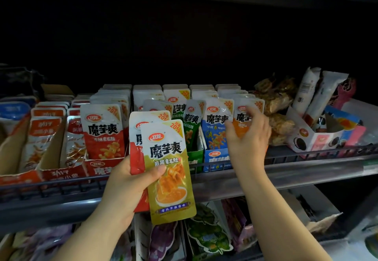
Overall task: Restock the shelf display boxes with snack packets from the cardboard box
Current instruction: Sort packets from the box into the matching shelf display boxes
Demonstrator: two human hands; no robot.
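Nearest, below the front edge of the dark metal shelf (pixel 286 173), a lower tier holds purple and green printed bags (pixel 206 238). On the shelf, behind its wire front rail, stand open cardboard boxes of upright packets. A red display box (pixel 100 168) is left of centre, and a green display box (pixel 195 155) and a blue display box (pixel 216 158) stand side by side. A white cookie carton (pixel 313 140) sits toward the right end. Beyond them the room is dark.

The left hand (pixel 126 187), before the front edge, grips two fanned packets. A gold foil snack packet (pixel 171 189) is in front with the thumb across it, and a red-and-white snack packet (pixel 136 158) lies behind. Farther in, the blurred right hand (pixel 249 137) curls its fingers onto an orange snack packet (pixel 241 126) just right of the blue display box.
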